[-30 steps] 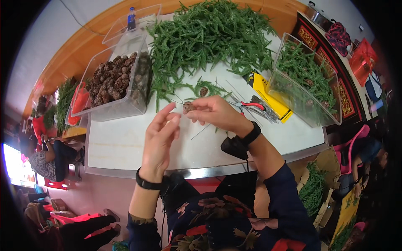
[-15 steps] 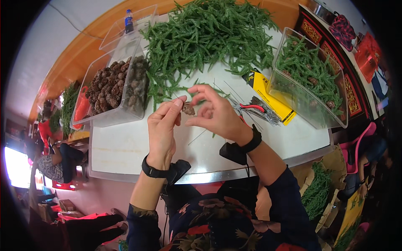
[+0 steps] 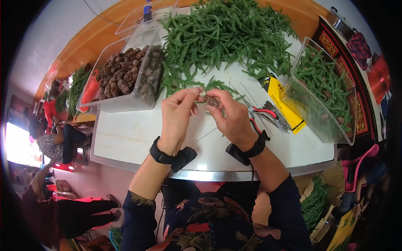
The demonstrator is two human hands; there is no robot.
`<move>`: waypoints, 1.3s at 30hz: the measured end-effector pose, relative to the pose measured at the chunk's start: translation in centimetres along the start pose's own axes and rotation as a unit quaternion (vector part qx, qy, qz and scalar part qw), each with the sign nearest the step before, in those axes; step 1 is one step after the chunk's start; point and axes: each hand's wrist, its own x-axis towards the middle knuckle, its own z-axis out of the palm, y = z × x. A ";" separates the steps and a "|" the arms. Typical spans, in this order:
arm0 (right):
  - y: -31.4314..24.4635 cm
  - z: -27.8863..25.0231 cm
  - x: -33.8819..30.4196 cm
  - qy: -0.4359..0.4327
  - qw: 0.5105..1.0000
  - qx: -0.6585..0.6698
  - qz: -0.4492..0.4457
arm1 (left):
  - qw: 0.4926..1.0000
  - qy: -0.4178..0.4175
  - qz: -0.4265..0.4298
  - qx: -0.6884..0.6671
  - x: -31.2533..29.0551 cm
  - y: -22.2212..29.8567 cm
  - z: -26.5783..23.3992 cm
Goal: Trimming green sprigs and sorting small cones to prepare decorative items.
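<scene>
Apparently midway: the right hand [image 3: 236,120] grips a pine cone [image 3: 212,101], left hand [image 3: 176,116] pinched narrow alongside; many loose cones [image 3: 122,73] remain.

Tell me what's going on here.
A person is working bare-handed at a white table. The right hand holds a pine cone between its fingers. The left hand is close beside it; whether its fingers grip anything is too small to tell. Ahead lies a heap of pine sprigs, with a clear tub of pine cones to the left and red-handled pliers to the right.
</scene>
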 end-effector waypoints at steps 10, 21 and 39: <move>0.5 -1.7 0.7 0.011 0.985 0.116 0.126 | 0.997 0.026 -0.022 0.075 3.0 -0.4 -2.2; 2.8 -4.1 2.3 0.106 0.928 0.273 0.230 | 0.774 -0.158 0.213 0.575 5.5 -5.3 0.2; 3.2 -4.9 2.5 0.119 0.894 0.319 0.293 | 0.984 0.006 0.056 0.167 5.8 -4.0 -2.2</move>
